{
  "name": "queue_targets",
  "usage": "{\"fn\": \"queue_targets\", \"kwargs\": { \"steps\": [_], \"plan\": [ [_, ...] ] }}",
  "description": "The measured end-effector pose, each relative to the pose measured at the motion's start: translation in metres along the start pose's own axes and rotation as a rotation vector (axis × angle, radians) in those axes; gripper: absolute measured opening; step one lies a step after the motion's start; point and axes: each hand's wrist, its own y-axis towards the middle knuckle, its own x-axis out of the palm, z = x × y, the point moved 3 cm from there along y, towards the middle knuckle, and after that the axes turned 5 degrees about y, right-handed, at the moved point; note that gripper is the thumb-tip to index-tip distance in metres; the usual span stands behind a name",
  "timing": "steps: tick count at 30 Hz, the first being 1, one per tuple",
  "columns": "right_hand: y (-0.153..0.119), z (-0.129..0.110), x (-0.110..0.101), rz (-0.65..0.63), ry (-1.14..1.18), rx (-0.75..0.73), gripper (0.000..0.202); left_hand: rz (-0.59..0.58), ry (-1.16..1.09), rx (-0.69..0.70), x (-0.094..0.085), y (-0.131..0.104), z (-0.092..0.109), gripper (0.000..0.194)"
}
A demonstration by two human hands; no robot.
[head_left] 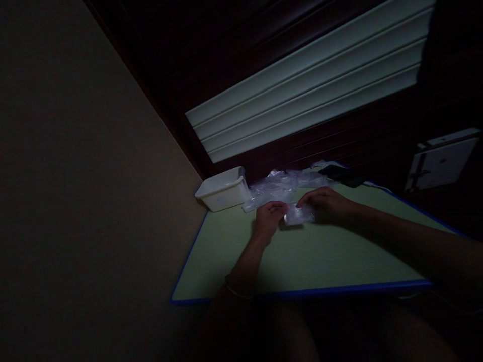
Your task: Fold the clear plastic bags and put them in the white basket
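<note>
A small clear plastic bag (300,214) is held between my two hands, a little above the pale green tabletop (298,261). My left hand (270,217) pinches its left edge. On the upper side of the same bag, my right hand (323,200) has its fingertips closed. Whatever lies inside the bag is too dim to make out. Behind my hands a loose heap of clear plastic bags (277,186) spreads along the table's back.
A white plastic bin (222,190) stands at the back left corner, by the wall. Something dark (343,175) lies at the back right with a pale cable (377,186). Blue edging (339,289) borders the table. Slatted panels rise behind it.
</note>
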Motion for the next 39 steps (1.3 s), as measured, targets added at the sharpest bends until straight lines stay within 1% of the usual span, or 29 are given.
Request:
{"fn": "queue_targets", "kwargs": {
  "steps": [3, 5, 7, 9, 13, 18, 21, 24, 28, 31, 34, 37, 39],
  "plan": [
    [0.002, -0.004, -0.003, 0.031, 0.017, -0.03, 0.018, 0.003, 0.041, 0.043, 0.001, 0.0, 0.001, 0.028],
    [0.003, -0.006, -0.003, 0.046, 0.023, -0.04, 0.024, 0.003, 0.039, 0.067, 0.002, -0.001, 0.002, 0.033],
    [0.003, -0.005, -0.001, 0.036, -0.023, -0.039, 0.032, -0.007, 0.029, 0.082, 0.003, -0.002, 0.002, 0.041],
    [0.003, -0.002, 0.003, 0.003, -0.083, -0.031, 0.034, -0.016, 0.035, 0.09, 0.004, -0.003, 0.003, 0.043],
    [0.001, 0.004, 0.008, -0.045, -0.157, -0.002, 0.032, -0.019, 0.064, 0.08, 0.006, -0.005, 0.004, 0.039],
    [0.002, 0.005, 0.007, -0.017, -0.17, -0.001, 0.028, -0.001, 0.097, 0.06, 0.006, -0.005, 0.003, 0.036],
    [0.001, 0.005, 0.007, -0.011, -0.166, 0.014, 0.029, -0.001, 0.084, 0.054, 0.005, -0.005, 0.003, 0.038],
    [0.001, 0.004, 0.007, -0.013, -0.164, 0.001, 0.03, -0.032, 0.065, 0.028, 0.006, -0.005, 0.002, 0.041],
    [0.001, 0.005, 0.006, -0.016, -0.158, -0.016, 0.029, -0.093, 0.121, 0.051, 0.007, -0.004, 0.001, 0.034],
    [0.001, 0.008, 0.005, 0.0, -0.145, -0.005, 0.029, -0.061, 0.193, 0.087, 0.004, -0.002, -0.002, 0.031],
    [0.002, 0.009, 0.005, 0.031, -0.123, 0.004, 0.03, -0.024, 0.226, 0.09, 0.002, -0.001, -0.003, 0.027],
    [0.002, 0.005, 0.006, 0.054, -0.107, -0.031, 0.036, -0.027, 0.222, 0.08, 0.003, -0.002, -0.001, 0.025],
    [0.001, 0.001, 0.009, 0.028, -0.117, -0.072, 0.039, -0.041, 0.218, 0.086, 0.005, -0.003, 0.001, 0.025]
  ]
}}
